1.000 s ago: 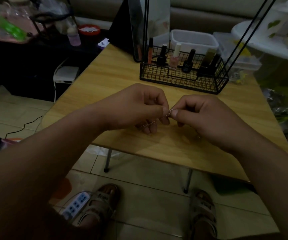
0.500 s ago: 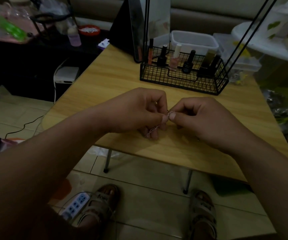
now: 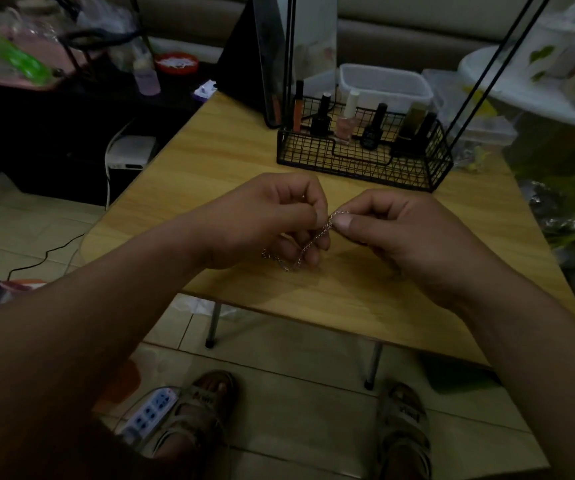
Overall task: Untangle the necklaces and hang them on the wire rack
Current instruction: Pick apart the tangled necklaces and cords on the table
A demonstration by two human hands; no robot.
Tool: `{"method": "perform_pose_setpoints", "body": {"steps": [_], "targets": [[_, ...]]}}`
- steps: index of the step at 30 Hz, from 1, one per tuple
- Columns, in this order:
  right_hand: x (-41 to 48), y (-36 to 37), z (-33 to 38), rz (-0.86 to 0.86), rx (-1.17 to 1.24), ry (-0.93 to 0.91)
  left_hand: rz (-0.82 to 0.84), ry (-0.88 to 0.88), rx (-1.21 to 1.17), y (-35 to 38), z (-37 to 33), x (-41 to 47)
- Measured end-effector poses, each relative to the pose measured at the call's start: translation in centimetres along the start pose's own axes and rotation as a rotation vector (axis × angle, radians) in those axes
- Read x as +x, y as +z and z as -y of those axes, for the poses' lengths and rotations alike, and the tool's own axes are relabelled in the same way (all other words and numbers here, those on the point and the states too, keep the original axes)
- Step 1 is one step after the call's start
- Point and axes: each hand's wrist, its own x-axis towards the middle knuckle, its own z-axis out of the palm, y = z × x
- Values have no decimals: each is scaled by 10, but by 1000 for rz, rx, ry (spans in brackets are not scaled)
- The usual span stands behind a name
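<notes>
Fingers of both hands, left hand [image 3: 272, 220] and right hand [image 3: 400, 233], pinch a thin, kinked chain [image 3: 308, 242] above the table [image 3: 331, 299], well short of its near edge.

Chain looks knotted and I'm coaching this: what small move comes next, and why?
Probably ease the hands apart a little. The left hand and right hand both pinch the chain close together above the table, and slack hangs below the left hand; gentle tension should show any tangle.
</notes>
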Motion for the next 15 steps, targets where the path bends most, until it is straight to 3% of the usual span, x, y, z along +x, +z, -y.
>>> {"method": "perform_pose_setpoints", "body": {"steps": [3, 8, 15], "targets": [[1, -3, -1, 9, 24, 20, -27, 0, -55, 2, 0, 0], [-2, -4, -2, 16, 4, 44, -139, 142, 226, 3, 2, 4], [2, -7, -4, -34, 84, 105, -151, 131, 252, 7, 2, 6]]}}
